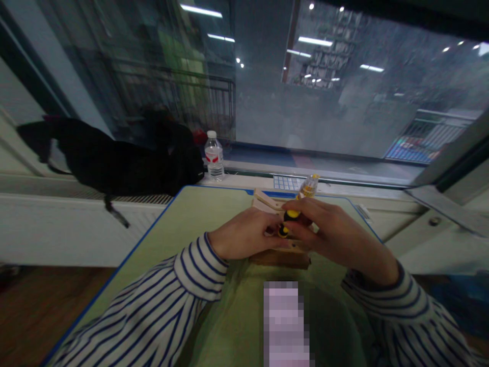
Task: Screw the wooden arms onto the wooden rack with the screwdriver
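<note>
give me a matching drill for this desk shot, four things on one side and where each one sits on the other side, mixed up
Things
1. water bottle
2. black bag
3. wooden piece
4. yellow and black tool

Places
a. between the fingers of the left hand and right hand
b. lying on the window sill, left of the bottle
c. on the green table, under the hands
d. standing upright on the sill, at the bag's right end

Pairs: 1-d, 2-b, 3-c, 4-a

Water bottle [214, 156], perhaps black bag [126, 158]
</note>
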### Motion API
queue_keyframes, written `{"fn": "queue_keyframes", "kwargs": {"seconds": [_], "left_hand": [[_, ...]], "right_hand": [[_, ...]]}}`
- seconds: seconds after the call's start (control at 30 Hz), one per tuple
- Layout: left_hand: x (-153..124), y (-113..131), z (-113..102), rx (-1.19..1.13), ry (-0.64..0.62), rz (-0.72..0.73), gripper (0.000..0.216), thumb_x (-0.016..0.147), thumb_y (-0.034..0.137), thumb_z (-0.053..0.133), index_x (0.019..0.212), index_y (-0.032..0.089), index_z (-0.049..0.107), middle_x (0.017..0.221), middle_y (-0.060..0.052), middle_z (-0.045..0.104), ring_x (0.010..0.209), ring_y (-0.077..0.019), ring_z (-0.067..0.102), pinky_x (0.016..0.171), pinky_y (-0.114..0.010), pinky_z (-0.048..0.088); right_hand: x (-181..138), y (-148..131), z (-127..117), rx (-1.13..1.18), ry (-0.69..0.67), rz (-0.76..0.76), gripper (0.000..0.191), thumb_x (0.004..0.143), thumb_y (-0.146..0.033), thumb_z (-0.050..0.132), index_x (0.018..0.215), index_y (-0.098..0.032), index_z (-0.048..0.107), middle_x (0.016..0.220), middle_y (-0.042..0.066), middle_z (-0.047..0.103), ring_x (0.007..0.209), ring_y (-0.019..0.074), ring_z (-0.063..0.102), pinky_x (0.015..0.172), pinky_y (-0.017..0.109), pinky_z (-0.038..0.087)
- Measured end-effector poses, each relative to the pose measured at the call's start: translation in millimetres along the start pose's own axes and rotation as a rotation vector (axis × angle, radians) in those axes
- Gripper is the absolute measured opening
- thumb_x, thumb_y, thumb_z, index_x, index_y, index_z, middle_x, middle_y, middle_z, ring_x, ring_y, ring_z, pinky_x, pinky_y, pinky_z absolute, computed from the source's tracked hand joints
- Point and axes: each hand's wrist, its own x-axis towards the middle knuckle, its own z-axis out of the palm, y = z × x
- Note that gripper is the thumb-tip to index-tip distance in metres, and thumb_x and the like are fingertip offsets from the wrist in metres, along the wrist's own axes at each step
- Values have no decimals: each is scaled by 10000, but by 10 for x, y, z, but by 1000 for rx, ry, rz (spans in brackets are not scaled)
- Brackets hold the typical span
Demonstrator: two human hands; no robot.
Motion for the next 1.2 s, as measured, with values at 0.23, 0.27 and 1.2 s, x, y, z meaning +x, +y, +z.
{"fn": "queue_keyframes", "kwargs": {"seconds": [0.23, 0.27, 1.2], "left_hand": [[12, 12, 23, 23, 5, -80, 190, 860, 344, 629, 949, 186, 684, 858, -18, 701, 788, -160, 639, 683, -250, 445], [13, 13, 25, 26, 11, -76, 182, 858, 337, 633, 944, 185, 683, 863, -19, 700, 795, -161, 638, 685, -250, 444], [-2, -6, -9, 87, -66, -60, 154, 885, 278, 572, 940, 180, 678, 881, -24, 693, 829, -165, 635, 732, -256, 439]], "right_hand": [[2, 24, 3, 4, -6, -13, 218, 933, -267, 521, 1134, -185, 543, 946, 46, 673, 771, 146, 631, 653, 269, 469], [3, 28, 3, 1, -4, -11, 212, 931, -268, 524, 1126, -187, 545, 938, 41, 672, 769, 145, 629, 647, 266, 465], [5, -8, 6, 38, -65, 106, 186, 923, -360, 531, 1027, -208, 549, 806, -7, 650, 667, 126, 600, 581, 245, 408]]}}
